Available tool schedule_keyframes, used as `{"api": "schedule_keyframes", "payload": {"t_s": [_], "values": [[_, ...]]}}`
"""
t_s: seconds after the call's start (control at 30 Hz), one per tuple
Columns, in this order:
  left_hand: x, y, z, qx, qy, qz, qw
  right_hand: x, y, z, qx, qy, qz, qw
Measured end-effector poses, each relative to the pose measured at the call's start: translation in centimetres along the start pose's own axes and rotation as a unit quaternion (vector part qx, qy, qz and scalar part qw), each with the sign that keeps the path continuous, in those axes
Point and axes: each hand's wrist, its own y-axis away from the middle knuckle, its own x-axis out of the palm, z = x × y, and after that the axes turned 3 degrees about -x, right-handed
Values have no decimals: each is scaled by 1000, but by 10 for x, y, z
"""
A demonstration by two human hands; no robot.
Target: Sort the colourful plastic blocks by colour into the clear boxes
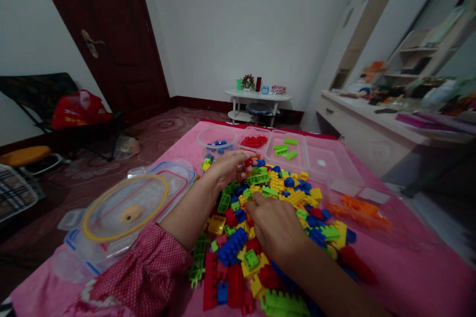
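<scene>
A heap of loose plastic building bricks [232,245] in red, blue, yellow and green covers the middle of the pink table. Over its far side, my left hand [229,166] has its fingers curled around a small red brick [249,162], partly hidden by the fingertips. Lower and to the right, my right hand [275,223] reaches into the heap with bent fingers, close to yellow and green bricks. Whatever its fingertips pinch is hidden. A light green brick [258,178] lies between the two hands.
Beyond the heap stand a round tub [216,133] with blue bricks, a box of red bricks [254,141], a box with green bricks [290,141] and a larger clear box [330,158]. Orange pieces [362,212] lie right, stacked clear lids [126,208] left.
</scene>
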Motion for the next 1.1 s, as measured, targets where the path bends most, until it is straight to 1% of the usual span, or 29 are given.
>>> {"api": "schedule_keyframes", "payload": {"t_s": [0.07, 0.2, 0.37, 0.47, 0.57, 0.77, 0.93, 1.0, 1.07, 1.1], "values": [[2, 0, -1, -8, 13, -7, 1000, 0, 0, 0, 2, 0, 0, 1000], [5, 2, -1, -12, 12, -1, 1000, 1, 1, -3, 6, 3, -13, 1000], [7, 4, -2, -14, 5, 10, 1000, 2, 4, -12, -2, -16, -56, 998], [8, 6, -3, -11, 0, 19, 1000, 3, 5, -12, -8, -26, -66, 997], [9, 6, -3, -11, -8, 18, 1000, 5, 3, -7, -10, -17, -53, 998], [8, 5, -1, -8, -14, 22, 1000, 1, -2, 1, 31, -1, 26, 999], [5, 2, 2, -1, -10, 38, 999, 1, 1, -1, 23, -26, 38, 999], [5, 2, 3, 2, -13, 38, 999, 3, 4, -7, 4, -49, 18, 999], [6, 3, 3, 3, -22, 37, 999, 3, 8, -17, -15, -90, -35, 995], [8, 4, 3, 2, -26, 37, 999, 2, 10, -24, -18, -115, -73, 991]]}}
